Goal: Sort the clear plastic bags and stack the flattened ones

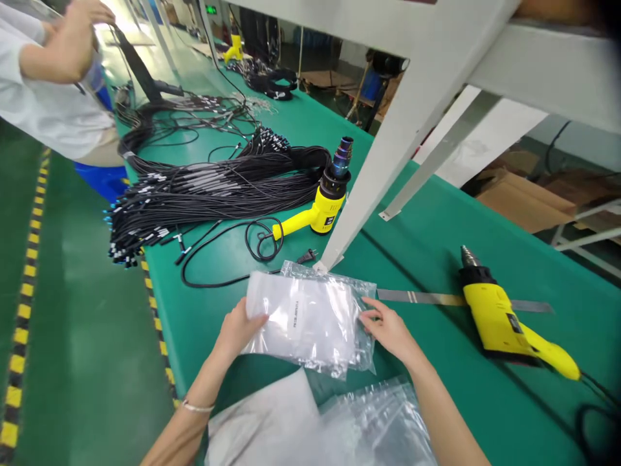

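Co-worker: at the far left a person in a white shirt [46, 103] stands by the table edge, one hand [77, 35] raised near the top of the view.
Floor: green, with a yellow-and-black striped line [22, 310] running along the table's side.
Cable bundle: a thick bunch of black cables [213, 184] lies across the green table [427, 239], their tips fanned out over the left edge.
Left hand: the left hand [240, 330] grips the left edge of a clear plastic bag [313, 317], thumb on top, fingers tucked under.
Bracelet: a thin silver bracelet [196, 407] sits on the left wrist.
Bag: held just above the table near the front edge, flat and slightly tilted, with a white label strip [295, 315] on its face.
More bags: a loose heap of clear bags [339, 424] lies below the held one, nearest the viewer.
Right hand: the right hand [391, 330] pinches the bag's right edge — fingertips closed on the plastic.
Upright heat gun: a yellow heat gun [327, 200] rests behind the bag, nozzle pointing up, its black cord [228, 259] looped beside it.
Frame: a white metal post [388, 155] slants down to the table just behind the bag.
Ruler: a flat metal ruler [417, 297] lies to the right of the bag.
Second heat gun: another yellow heat gun [499, 320] lies on its side across the ruler — well right of the hands.
Boxes: brown cardboard boxes [524, 200] sit beyond the table at the far right.
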Available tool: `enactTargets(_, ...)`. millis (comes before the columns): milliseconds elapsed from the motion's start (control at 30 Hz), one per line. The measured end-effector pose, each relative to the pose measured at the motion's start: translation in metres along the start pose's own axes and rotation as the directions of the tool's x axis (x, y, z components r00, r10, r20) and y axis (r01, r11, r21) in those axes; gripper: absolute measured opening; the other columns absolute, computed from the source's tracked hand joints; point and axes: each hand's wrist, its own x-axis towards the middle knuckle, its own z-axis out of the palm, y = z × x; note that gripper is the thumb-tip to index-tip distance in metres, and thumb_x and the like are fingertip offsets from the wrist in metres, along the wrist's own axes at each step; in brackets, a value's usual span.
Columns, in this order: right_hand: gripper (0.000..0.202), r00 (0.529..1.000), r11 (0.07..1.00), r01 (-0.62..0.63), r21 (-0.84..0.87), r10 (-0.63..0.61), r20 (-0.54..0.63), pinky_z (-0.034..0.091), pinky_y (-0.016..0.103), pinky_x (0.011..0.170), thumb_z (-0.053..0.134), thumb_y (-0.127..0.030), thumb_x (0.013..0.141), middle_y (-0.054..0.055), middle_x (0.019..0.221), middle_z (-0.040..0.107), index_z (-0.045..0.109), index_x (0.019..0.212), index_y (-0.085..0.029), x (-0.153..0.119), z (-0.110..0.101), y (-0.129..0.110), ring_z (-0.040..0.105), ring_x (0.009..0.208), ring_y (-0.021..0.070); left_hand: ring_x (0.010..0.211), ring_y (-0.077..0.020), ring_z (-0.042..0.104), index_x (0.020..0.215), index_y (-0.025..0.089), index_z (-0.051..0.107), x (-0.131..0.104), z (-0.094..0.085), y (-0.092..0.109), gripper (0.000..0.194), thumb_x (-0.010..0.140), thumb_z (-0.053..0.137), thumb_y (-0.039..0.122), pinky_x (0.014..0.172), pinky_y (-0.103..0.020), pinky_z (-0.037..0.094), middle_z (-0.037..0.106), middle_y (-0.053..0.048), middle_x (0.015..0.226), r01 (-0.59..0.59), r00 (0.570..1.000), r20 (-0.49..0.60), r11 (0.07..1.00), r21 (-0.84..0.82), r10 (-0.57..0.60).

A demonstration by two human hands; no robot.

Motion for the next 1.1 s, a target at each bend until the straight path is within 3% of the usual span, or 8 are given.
enactTargets(167, 0.049, 0.993, 0.998, -0.042, -0.037, 0.038, -0.113, 0.053, 0.032, 0.065, 0.051, -0.043, 0.073, 0.01, 0.095, 0.067, 0.053, 0.114, -0.016, -0.096, -0.023, 0.02, 0.066, 0.069, 0.0196, 0.105, -0.0417, 0.049, 0.139, 0.007, 0.016, -0.024, 0.006, 0.026, 0.082, 0.074, 0.061, 0.027, 0.083, -0.053, 0.039, 0.054, -0.025, 0.114, -0.034, 0.975, -0.201, 0.963, 0.268, 0.09)
enactTargets(300, 0.044, 0.963, 0.982, -0.176, -0.065, 0.158, -0.216, 0.052, 0.036, 0.069, 0.05, -0.043, 0.072, 0.011, 0.095, 0.068, 0.058, 0.107, -0.018, -0.195, -0.019, 0.046, 0.066, 0.075, 0.0231, 0.121, -0.043, 0.027, 0.138, 0.002, 0.014, -0.058, 0.003, 0.041, 0.079, 0.078, 0.057, 0.03, 0.094, -0.054, 0.028, 0.027, -0.026, 0.136, -0.093, 0.937, -0.277, 0.916, 0.389, 0.213)
enactTargets(433, 0.043, 0.907, 0.943, -0.327, -0.062, 0.295, -0.299, 0.052, 0.036, 0.067, 0.045, -0.04, 0.073, 0.011, 0.096, 0.067, 0.057, 0.108, -0.018, -0.284, 0.012, 0.078, 0.066, 0.071, 0.0221, 0.106, -0.0302, 0.046, 0.12, 0.016, 0.048, -0.112, 0.014, 0.026, 0.038, 0.087, 0.046, 0.034, 0.086, -0.041, 0.038, 0.051, -0.013, 0.113, -0.353, 0.922, 0.015, 0.822, 0.448, 0.387)
enactTargets(567, 0.041, 0.836, 0.89, -0.454, -0.049, 0.406, -0.369, 0.051, 0.038, 0.072, 0.044, -0.034, 0.072, 0.011, 0.103, 0.063, 0.056, 0.109, -0.018, -0.342, 0.062, 0.098, 0.064, 0.075, 0.0222, 0.087, -0.0216, 0.054, 0.099, 0.022, 0.062, -0.179, 0.042, -0.003, 0.02, 0.084, 0.054, 0.034, 0.076, -0.032, 0.042, 0.059, -0.004, 0.089, -0.61, 0.791, 0.36, 0.676, 0.414, 0.494)
enactTargets(700, 0.053, 0.668, 0.78, -0.624, -0.048, 0.5, -0.551, 0.039, 0.055, 0.088, 0.046, -0.036, 0.075, 0.019, 0.123, 0.045, 0.045, 0.123, -0.014, -0.366, 0.112, 0.102, 0.045, 0.113, 0.0373, 0.093, -0.0305, 0.05, 0.111, 0.008, 0.052, -0.219, 0.067, -0.017, 0.05, 0.075, 0.064, 0.04, 0.074, -0.039, 0.042, 0.054, -0.014, 0.099, -0.636, 0.771, 0.367, 0.604, 0.48, 0.52)
enactTargets(833, 0.064, 0.524, 0.672, -0.74, -0.013, 0.564, -0.638, 0.039, 0.06, 0.082, 0.05, -0.045, 0.076, 0.02, 0.128, 0.035, 0.035, 0.132, -0.018, -0.37, 0.14, 0.1, 0.039, 0.113, 0.0454, 0.095, -0.0299, 0.048, 0.11, 0.009, 0.048, -0.236, 0.076, -0.017, 0.048, 0.074, 0.066, 0.035, 0.075, -0.039, 0.042, 0.049, -0.014, 0.105, -0.653, 0.753, 0.348, 0.575, 0.492, 0.558)
enactTargets(933, 0.065, 0.551, 0.686, -0.726, -0.051, 0.535, -0.64, 0.041, 0.055, 0.081, 0.053, -0.044, 0.077, 0.018, 0.128, 0.034, 0.033, 0.133, -0.02, -0.368, 0.146, 0.095, 0.04, 0.111, 0.0429, 0.103, -0.0283, 0.044, 0.118, 0.01, 0.041, -0.242, 0.079, -0.019, 0.052, 0.076, 0.064, 0.029, 0.083, -0.038, 0.04, 0.043, -0.015, 0.117, -0.689, 0.719, 0.352, 0.551, 0.47, 0.599)
enactTargets(1100, 0.062, 0.628, 0.729, -0.668, -0.15, 0.444, -0.64, 0.042, 0.056, 0.079, 0.051, -0.041, 0.079, 0.02, 0.128, 0.033, 0.029, 0.134, -0.02, -0.363, 0.149, 0.086, 0.038, 0.11, 0.0425, 0.105, -0.0338, 0.041, 0.128, 0.004, 0.029, -0.249, 0.085, -0.027, 0.064, 0.079, 0.058, 0.034, 0.084, -0.044, 0.038, 0.038, -0.021, 0.118, -0.643, 0.757, 0.298, 0.585, 0.493, 0.581)
